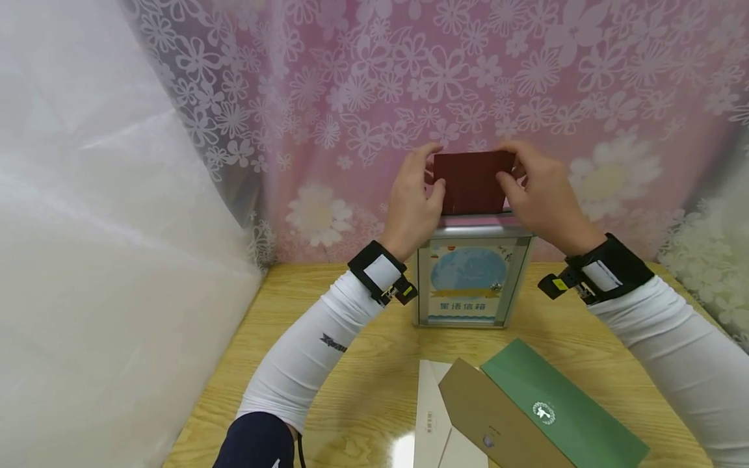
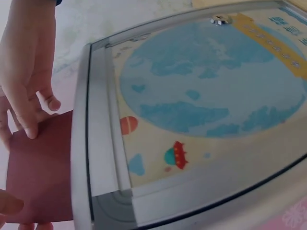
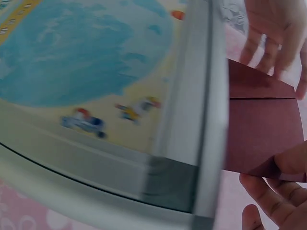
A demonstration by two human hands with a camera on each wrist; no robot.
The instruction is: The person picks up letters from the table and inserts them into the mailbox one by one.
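Note:
A dark red envelope [image 1: 473,183] stands upright at the top of a silver-framed letter box [image 1: 468,283]; its lower edge goes out of sight at the box's top. My left hand [image 1: 414,198] pinches the envelope's left edge, thumb in front and fingers behind. On the opposite edge, my right hand [image 1: 541,192] grips it in the same way. The left wrist view shows the red envelope [image 2: 41,172] jutting past the metal frame [image 2: 82,143]. In the right wrist view, a fold line crosses the envelope [image 3: 266,127] near one side.
Three more envelopes lie overlapping on the wooden table [image 1: 345,390] in front of the box: white [image 1: 433,396], brown [image 1: 497,413] and green [image 1: 562,403]. A pink flowered curtain [image 1: 363,84] hangs behind the box. White sheeting [image 1: 111,227] covers the left side.

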